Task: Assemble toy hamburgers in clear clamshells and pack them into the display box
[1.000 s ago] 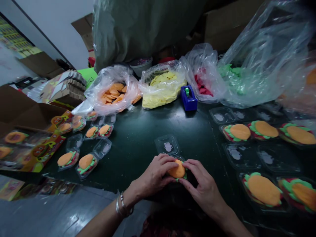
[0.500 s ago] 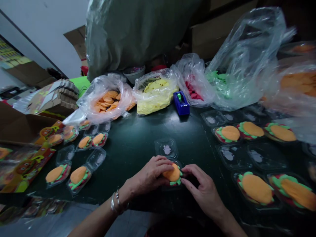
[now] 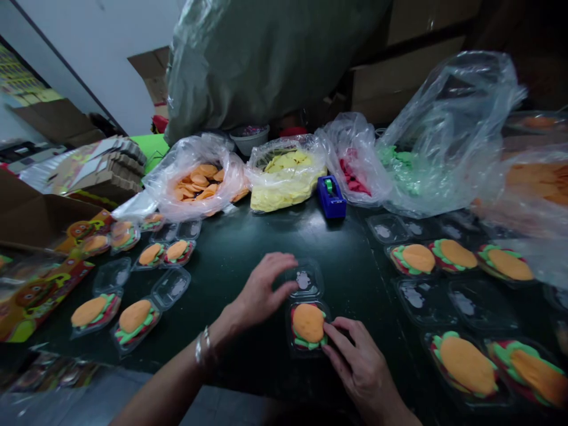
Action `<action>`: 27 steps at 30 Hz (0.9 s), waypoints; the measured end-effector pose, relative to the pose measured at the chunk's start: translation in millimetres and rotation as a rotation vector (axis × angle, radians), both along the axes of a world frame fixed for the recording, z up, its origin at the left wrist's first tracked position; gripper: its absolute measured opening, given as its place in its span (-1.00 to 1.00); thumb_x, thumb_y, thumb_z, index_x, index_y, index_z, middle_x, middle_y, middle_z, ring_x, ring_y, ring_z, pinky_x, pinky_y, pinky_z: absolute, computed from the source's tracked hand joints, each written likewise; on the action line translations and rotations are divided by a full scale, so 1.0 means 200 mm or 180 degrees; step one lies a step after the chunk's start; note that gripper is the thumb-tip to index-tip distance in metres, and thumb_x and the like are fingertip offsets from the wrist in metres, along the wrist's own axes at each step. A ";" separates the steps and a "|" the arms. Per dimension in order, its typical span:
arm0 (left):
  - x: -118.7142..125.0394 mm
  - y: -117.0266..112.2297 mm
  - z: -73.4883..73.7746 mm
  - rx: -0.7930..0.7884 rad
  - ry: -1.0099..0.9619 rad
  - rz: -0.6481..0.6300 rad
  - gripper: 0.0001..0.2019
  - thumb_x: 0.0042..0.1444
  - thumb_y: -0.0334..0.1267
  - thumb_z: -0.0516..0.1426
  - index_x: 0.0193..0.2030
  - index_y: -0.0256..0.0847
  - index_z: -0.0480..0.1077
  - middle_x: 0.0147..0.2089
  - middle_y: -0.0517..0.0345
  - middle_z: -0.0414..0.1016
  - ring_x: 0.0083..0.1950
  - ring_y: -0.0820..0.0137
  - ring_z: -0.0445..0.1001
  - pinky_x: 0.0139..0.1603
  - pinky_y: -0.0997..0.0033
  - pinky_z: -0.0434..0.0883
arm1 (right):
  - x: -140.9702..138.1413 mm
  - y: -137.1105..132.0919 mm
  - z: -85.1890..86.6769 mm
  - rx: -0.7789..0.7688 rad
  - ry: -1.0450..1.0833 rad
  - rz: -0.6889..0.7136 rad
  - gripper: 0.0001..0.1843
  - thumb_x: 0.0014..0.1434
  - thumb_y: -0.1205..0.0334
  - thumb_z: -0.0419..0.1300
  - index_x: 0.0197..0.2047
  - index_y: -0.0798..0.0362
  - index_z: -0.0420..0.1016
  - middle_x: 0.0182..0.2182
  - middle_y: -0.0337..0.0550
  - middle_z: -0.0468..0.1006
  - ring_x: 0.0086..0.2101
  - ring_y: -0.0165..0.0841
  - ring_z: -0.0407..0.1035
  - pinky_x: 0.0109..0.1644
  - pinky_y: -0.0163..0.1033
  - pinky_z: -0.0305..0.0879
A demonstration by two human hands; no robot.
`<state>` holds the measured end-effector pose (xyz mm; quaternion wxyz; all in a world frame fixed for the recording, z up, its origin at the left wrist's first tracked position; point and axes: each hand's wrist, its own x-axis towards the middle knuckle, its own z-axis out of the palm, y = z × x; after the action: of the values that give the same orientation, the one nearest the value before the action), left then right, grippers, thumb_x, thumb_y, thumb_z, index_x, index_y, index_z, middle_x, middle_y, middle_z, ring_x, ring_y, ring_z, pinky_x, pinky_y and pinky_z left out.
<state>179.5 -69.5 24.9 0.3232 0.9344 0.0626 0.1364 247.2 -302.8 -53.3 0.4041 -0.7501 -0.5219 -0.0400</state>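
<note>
Head view: toy burger (image 3: 308, 325) lies between left hand (image 3: 261, 289) and right hand (image 3: 359, 367).

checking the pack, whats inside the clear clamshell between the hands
The clear clamshell holds a toy burger: an orange bun on top, green and red layers at its edges. The bun covers what lies beneath. The lid is open.

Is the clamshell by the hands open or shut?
Open: its lid lies flat behind the burger, with the left hand at the lid's edge.
</note>
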 end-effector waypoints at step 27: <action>-0.30 -0.22 -0.20 0.0621 -0.0117 -0.1296 -0.51 0.31 -0.37 -0.05 0.35 -0.04 0.03 0.27 0.00 0.32 0.39 0.26 0.07 0.36 0.03 0.11 | 0.06 0.03 0.06 -0.0645 0.0565 0.0312 -0.14 -0.02 0.27 0.34 0.31 -0.04 0.07 0.21 0.06 0.27 0.17 -0.07 0.18 0.20 0.15 0.21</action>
<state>120.3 -114.0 -14.5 0.2531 0.9519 -0.1466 0.0908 259.3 -296.8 -41.6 0.3723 -0.7613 -0.5214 0.0992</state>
